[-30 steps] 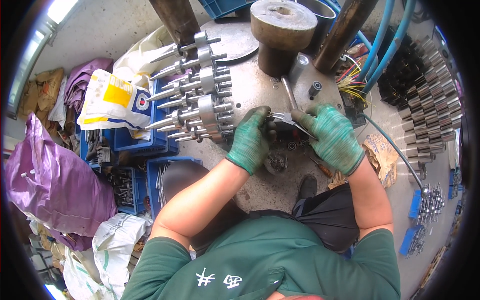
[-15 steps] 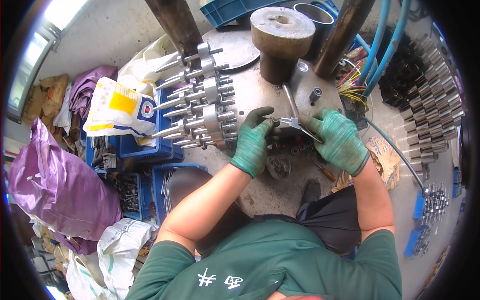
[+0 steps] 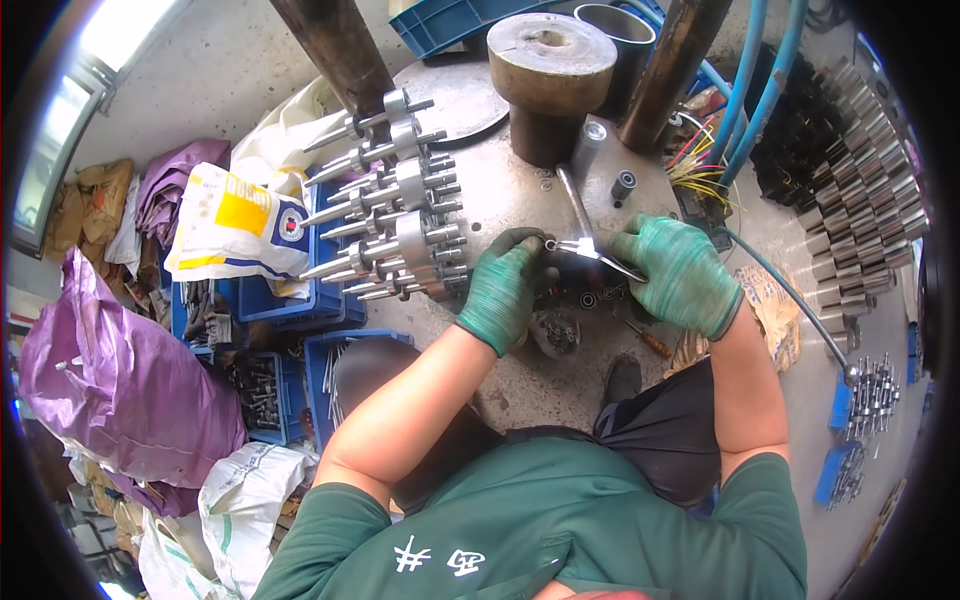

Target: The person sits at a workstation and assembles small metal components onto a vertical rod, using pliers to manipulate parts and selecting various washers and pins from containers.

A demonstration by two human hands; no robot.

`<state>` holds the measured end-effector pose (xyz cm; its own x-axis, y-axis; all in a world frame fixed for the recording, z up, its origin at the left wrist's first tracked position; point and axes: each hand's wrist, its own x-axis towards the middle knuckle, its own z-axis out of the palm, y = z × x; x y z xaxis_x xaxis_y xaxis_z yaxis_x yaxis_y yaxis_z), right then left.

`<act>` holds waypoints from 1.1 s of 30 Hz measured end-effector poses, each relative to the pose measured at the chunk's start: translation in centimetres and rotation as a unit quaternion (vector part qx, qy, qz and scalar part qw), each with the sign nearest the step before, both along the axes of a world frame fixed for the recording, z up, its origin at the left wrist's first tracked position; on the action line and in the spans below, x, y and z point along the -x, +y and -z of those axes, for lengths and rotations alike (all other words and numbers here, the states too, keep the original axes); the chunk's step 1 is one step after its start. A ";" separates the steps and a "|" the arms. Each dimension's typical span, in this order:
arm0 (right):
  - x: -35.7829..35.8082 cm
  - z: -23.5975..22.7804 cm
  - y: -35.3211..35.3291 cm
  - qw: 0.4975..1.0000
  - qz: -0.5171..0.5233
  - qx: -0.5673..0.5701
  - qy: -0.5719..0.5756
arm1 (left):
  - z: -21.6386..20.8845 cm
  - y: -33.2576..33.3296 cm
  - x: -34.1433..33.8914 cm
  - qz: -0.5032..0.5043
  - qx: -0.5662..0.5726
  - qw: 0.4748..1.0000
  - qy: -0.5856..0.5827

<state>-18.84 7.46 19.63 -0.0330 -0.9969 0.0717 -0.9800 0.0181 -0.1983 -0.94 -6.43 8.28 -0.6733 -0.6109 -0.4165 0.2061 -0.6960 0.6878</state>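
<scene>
Both of my hands wear green gloves with dark, soiled fingertips. In my right hand [image 3: 688, 278] is a pair of slim pliers [image 3: 588, 248], its handles against the palm and its nose pointing left. The fingers of my left hand [image 3: 500, 292] pinch a small dark ring [image 3: 550, 243], which looks like a circlip, at the pliers' tips. Whether the tips sit inside the ring is too small to tell. Just beyond the pliers, a metal rod [image 3: 574, 198] lies on the steel press table [image 3: 480, 185]. Below the hands stands a clear container [image 3: 555, 332] of small dark parts.
Shafts with round discs [image 3: 408, 185] stand stacked at the table's left. A thick steel cylinder [image 3: 552, 65] rises between two dark columns [image 3: 340, 60]. Blue hoses [image 3: 770, 95] and stacked metal sleeves [image 3: 868, 190] are at right. Blue crates [image 3: 290, 300] and a purple sack [image 3: 120, 370] fill the left.
The view has shifted slightly, so the table appears farther left. My right hand has turned a little around the pliers. The ring now shows more clearly at their tips.
</scene>
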 end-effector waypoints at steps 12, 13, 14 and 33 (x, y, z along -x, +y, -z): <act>0.7 3.4 -5.2 0.942 0.012 0.104 -0.320 | 1.8 2.1 0.5 0.001 -0.078 0.997 -0.010; 0.4 4.1 -5.8 0.929 0.020 0.111 -0.352 | 2.1 3.0 0.7 0.028 -0.058 0.998 -0.004; -0.3 4.5 -6.5 0.888 0.071 0.070 -0.449 | 2.4 3.9 0.8 0.056 -0.037 0.998 0.003; -3.7 5.9 -14.5 0.835 0.090 0.010 -0.543 | 3.6 5.2 0.5 0.130 -0.065 0.987 -0.063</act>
